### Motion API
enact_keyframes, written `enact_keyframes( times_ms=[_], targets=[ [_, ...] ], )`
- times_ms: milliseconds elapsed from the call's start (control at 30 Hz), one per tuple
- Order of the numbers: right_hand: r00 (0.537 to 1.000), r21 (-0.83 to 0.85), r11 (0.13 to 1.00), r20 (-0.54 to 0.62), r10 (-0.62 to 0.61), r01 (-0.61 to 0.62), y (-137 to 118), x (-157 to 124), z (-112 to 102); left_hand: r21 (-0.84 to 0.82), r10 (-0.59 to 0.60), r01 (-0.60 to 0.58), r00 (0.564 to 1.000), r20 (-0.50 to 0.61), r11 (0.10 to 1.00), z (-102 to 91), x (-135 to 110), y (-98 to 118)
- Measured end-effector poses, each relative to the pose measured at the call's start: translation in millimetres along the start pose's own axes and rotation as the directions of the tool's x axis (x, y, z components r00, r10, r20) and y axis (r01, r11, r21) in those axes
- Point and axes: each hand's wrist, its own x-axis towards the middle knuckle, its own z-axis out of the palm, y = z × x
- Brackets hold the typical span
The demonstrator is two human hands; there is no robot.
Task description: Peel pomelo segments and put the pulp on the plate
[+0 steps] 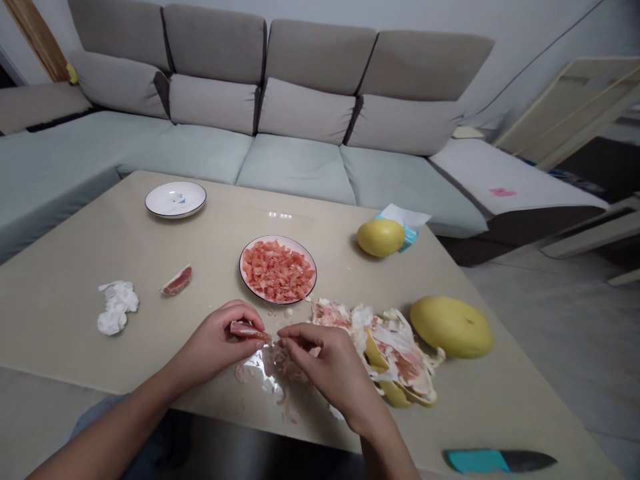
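Observation:
A reddish pomelo segment (246, 331) lies in my left hand (220, 340), between the thumb and curled fingers. My right hand (325, 360) is pinched near the segment's right tip; whether anything sits between its fingertips is too small to make out. Just beyond my hands stands a plate (242, 279) heaped with pink-red pomelo pulp (277, 270). To the right of my right hand lies a pile of peels (400, 360), pale membrane and yellow rind. Another pomelo segment (177, 281) rests on the table, left of the plate.
Two whole yellow pomelos, a near one (453, 327) and a far one (381, 238), sit at the right beside a tissue pack (409, 237). A knife (500, 460) with a teal handle lies at the front right. Crumpled tissue (118, 307) and a white plate (176, 200) are left.

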Motion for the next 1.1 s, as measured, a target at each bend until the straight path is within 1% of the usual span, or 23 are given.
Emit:
enact_keyframes(
  times_ms=[67, 133, 200, 267, 333, 467, 533, 633, 667, 733, 800, 867, 1033, 1100],
  targets=[
    [1.000, -0.108, 0.994, 0.015, 0.016, -0.014, 1, -1, 0, 0.008, 0.032, -0.032, 0.999, -0.003, 0.999, -0.9, 0, 0],
    [1.000, -0.197, 0.980, 0.001, 0.025, -0.024, 0, -2, 0, 0.015, 0.058, -0.058, 0.998, -0.008, 0.998, -1.2, 1, -1],
    [0.999, -0.242, 0.970, -0.028, -0.024, 0.017, -2, -3, 0, 0.032, 0.087, -0.087, 0.996, -0.023, 0.996, -1.3, 1, -1],
    [0.994, -0.224, 0.970, -0.045, -0.103, 0.091, -4, -4, -1, 0.060, 0.115, -0.112, 0.992, -0.045, 0.992, -1.3, 1, 0],
    [0.988, -0.161, 0.978, -0.056, -0.142, 0.132, -7, -5, -1, 0.089, 0.131, -0.125, 0.989, -0.067, 0.988, -1.2, 0, 2],
    [0.986, -0.075, 0.990, -0.108, -0.129, 0.121, -13, -8, 0, 0.118, 0.163, -0.152, 0.982, -0.093, 0.981, -0.2, 0, 4],
    [0.991, -0.010, 0.998, -0.115, -0.069, 0.069, -17, -9, 3, 0.136, 0.217, -0.201, 0.969, -0.117, 0.970, 0.6, -1, 1],
    [0.995, 0.184, 0.979, -0.027, 0.096, -0.089, -21, -10, 10, 0.220, 0.329, -0.288, 0.926, -0.184, 0.932, 1.3, -5, -3],
    [0.990, 0.251, 0.958, 0.000, 0.139, -0.135, -22, -10, 12, 0.261, 0.373, -0.317, 0.904, -0.208, 0.912, 1.3, -6, -5],
    [0.982, 0.365, 0.914, 0.016, 0.187, -0.180, -24, -10, 18, 0.341, 0.457, -0.365, 0.855, -0.244, 0.866, 1.2, -10, -7],
    [0.977, 0.453, 0.871, 0.007, 0.211, -0.191, -25, -10, 23, 0.409, 0.520, -0.396, 0.815, -0.255, 0.822, 0.8, -14, -8],
    [0.973, 0.528, 0.824, 0.016, 0.231, -0.204, -26, -9, 27, 0.465, 0.570, -0.422, 0.785, -0.242, 0.778, 0.3, -17, -8],
    [0.964, 0.654, 0.715, 0.095, 0.247, -0.247, -27, -8, 30, 0.554, 0.692, -0.503, 0.695, -0.196, 0.663, -0.6, -19, -3],
    [0.962, 0.686, 0.680, 0.121, 0.244, -0.259, -27, -8, 30, 0.577, 0.724, -0.526, 0.668, -0.175, 0.625, -0.3, -19, -2]
  ],
)
